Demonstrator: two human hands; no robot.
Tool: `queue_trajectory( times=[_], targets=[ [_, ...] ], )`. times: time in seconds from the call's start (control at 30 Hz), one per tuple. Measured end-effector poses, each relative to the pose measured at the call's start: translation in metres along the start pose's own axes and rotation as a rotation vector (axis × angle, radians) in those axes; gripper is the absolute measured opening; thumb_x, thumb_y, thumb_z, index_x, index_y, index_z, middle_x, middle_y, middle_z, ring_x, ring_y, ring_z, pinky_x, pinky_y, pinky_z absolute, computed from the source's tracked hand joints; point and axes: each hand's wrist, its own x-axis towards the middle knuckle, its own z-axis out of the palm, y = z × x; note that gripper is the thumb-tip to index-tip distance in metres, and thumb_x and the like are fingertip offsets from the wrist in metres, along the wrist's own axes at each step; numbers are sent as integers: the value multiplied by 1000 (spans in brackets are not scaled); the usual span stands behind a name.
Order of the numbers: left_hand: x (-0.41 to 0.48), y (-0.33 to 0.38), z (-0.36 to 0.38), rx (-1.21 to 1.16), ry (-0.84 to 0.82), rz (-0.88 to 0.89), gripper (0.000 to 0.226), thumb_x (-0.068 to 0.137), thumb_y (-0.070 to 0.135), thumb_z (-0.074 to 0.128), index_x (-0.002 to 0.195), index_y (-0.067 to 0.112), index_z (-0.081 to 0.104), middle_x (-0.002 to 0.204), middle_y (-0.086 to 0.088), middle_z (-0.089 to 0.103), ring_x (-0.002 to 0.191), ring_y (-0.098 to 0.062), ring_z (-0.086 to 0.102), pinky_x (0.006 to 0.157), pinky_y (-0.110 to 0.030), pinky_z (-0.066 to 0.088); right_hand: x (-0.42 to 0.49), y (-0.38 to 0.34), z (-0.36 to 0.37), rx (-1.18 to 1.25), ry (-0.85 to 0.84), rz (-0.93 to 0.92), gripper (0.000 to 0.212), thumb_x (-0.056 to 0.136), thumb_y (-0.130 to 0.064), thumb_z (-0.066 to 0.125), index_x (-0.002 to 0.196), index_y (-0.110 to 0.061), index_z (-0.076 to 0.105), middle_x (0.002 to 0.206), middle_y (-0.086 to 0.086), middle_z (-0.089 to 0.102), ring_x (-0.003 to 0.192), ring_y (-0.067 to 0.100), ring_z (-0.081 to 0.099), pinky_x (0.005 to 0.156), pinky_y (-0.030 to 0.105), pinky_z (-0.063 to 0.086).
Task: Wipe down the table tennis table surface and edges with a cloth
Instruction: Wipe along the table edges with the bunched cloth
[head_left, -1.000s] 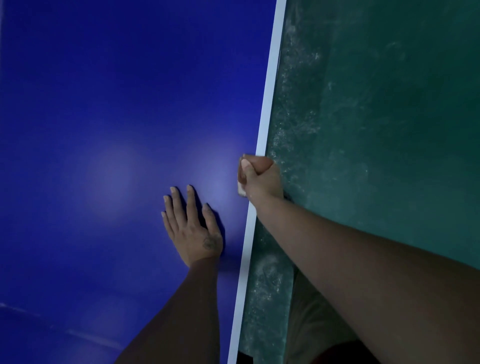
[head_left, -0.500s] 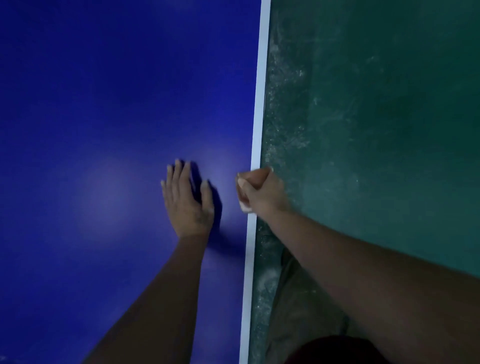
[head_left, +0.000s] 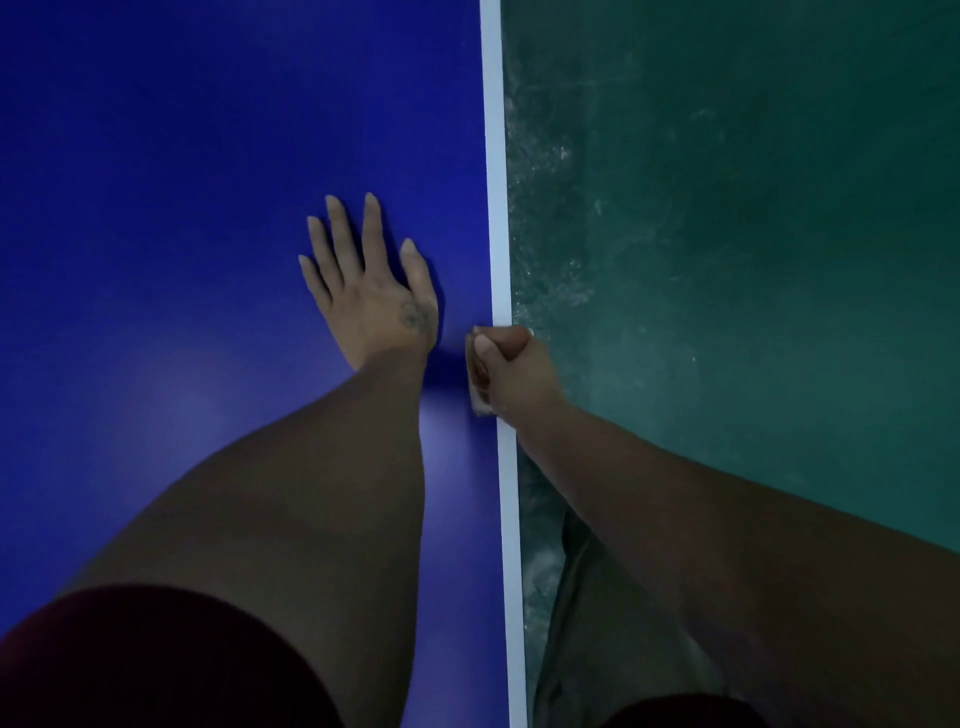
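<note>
Gripping a pale cloth (head_left: 479, 402), the right hand (head_left: 511, 374) is curled at the table's (head_left: 182, 130) white edge, frame centre; the left hand (head_left: 371, 291) is laid flat, fingers spread.

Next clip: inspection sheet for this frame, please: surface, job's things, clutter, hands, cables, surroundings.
Surface: blue table top, white edge stripe; dim light, dirt not discernible.
Job's things: cloth, only a pale corner shows under the right hand.
Clutter: nothing seen.
Hands: left hand flat on the top, fingers spread; right hand grips the cloth at the stripe.
Cables: nothing seen.
Surroundings: green floor with pale scuffs.
</note>
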Motion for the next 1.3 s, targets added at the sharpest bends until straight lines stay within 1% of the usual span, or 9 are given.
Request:
queue_trajectory(
  times=[0.4,0.5,0.6,0.67,0.87,1.0,1.07,1.17,1.3],
  targets=[
    [2,-3,6,-29,16,-1,62,113,55,32,172,35,28,183,-1,14,170,-26,7,137,-54,6,29,-66,-3,-141,9,-87,11,109,-26,64,105,-17,70,95,8,72,62,2,64,41,9,43],
    [4,-2,7,-21,16,2,63,114,55,32,173,35,27,183,-2,13,170,-27,6,137,-54,6,17,-41,-5,-282,-36,-55,42,110,-34,60,136,-2,56,118,17,69,90,26,70,67,25,62],
    [4,-3,7,-10,32,9,62,114,55,33,173,34,28,183,-3,15,170,-28,8,137,-55,7,16,-36,-3,-288,-21,-7,58,109,-40,58,147,1,42,136,19,61,120,36,66,70,18,57],
    [5,-3,8,-12,44,13,62,113,54,34,172,33,29,183,-4,16,170,-29,9,137,-55,8,18,-43,1,-319,-24,17,61,110,-44,55,147,2,39,140,19,57,127,36,62,90,29,53],
    [5,-1,7,-19,68,25,61,114,51,37,172,32,32,183,-4,18,169,-29,12,136,-56,10,35,-68,5,-346,26,54,66,109,-52,52,144,2,37,145,20,55,129,36,61,90,34,49],
    [5,-1,6,-9,71,31,60,114,50,37,171,31,34,182,-4,19,169,-29,13,136,-56,11,54,-93,7,-246,22,40,58,109,-48,55,144,-2,47,142,15,59,90,24,64,40,9,41],
    [5,0,5,-4,64,29,60,114,50,37,171,31,34,182,-5,19,169,-29,13,136,-56,11,62,-106,7,-197,28,44,58,109,-46,56,145,-2,43,144,13,57,82,17,58,38,12,40],
    [5,-1,5,-6,66,36,59,115,48,39,171,30,35,182,-5,20,169,-29,13,136,-57,12,74,-126,5,-234,26,57,66,108,-51,56,151,-4,35,155,11,49,117,29,63,58,14,50],
    [6,-2,5,-1,60,41,59,116,46,41,171,29,34,182,-5,20,170,-28,12,135,-57,14,84,-146,4,-124,7,118,64,108,-39,62,151,-2,34,163,12,37,137,37,51,27,10,30]
  ],
)
